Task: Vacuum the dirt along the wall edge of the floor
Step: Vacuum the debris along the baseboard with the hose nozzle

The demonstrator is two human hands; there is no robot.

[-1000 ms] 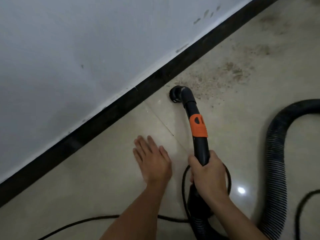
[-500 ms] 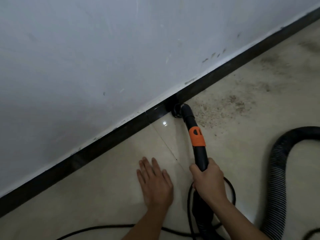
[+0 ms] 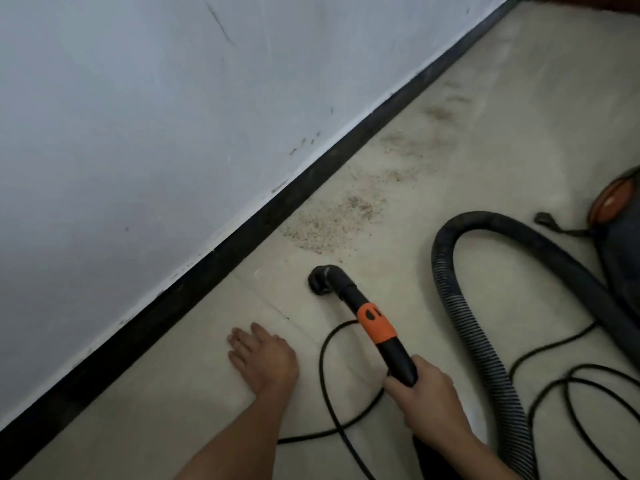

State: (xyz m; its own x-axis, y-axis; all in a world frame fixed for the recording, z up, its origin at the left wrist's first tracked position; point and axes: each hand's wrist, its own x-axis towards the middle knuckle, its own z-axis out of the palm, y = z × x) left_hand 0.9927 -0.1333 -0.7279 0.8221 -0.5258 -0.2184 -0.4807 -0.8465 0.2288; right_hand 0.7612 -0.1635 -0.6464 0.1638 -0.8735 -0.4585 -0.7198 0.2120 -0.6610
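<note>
right grip clasped black orange-banded vacuum wand | left grip flat on beige floor | orange-capped vacuum body cut off right

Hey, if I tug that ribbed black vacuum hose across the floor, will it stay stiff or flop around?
Probably floppy: the vacuum hose bends in a tight loop. Its ribbing suggests it stretches and springs back. It could snag the power cord lying close by.

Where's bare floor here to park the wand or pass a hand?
Free: tile between baseboard and left hand; strip between wand and hose. Crowded: cord loops around the right hand and beside the vacuum body; dirt ahead along the baseboard.
</note>
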